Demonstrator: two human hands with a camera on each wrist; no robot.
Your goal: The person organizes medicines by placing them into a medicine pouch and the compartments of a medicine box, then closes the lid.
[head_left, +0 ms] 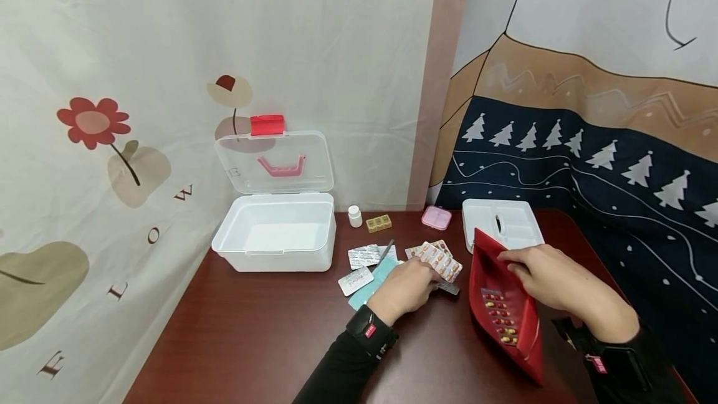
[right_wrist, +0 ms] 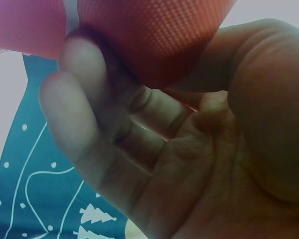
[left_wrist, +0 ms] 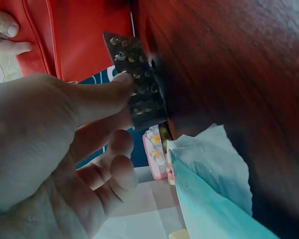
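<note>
Step in hand, as I judge it: get the dark strip [head_left: 447,287] into the red pouch [head_left: 505,310]. To do it well, I should keep the pouch mouth held wide and its open edge turned toward 9 o'clock, where the strip lies, then lead the strip in short end first, flat against the inner wall. The pouch already holds a card of capsules [head_left: 499,320], so the new strip should slide alongside it and not jam on top. I should lift the strip clear of the table [head_left: 252,341] before moving it, so it does not drag the orange-pill blisters [head_left: 440,260] at 12 o'clock of my left hand.

Left hand [head_left: 406,288]: partly closed. In the left wrist view the thumb [left_wrist: 97,97] presses on the strip's foil face [left_wrist: 139,89]; the other fingers curl loosely below it. Whether they touch the strip's underside I cannot tell. The strip lies on the table between my two hands, just left of the pouch.

Right hand [head_left: 546,276]: closed on the pouch's upper edge. The right wrist view shows red fabric [right_wrist: 154,35] pinched between thumb and fingertips [right_wrist: 82,55], with the palm open below. The pouch stands tilted on the table at 3 o'clock of the strip, in front of the white tray [head_left: 507,220].
</note>
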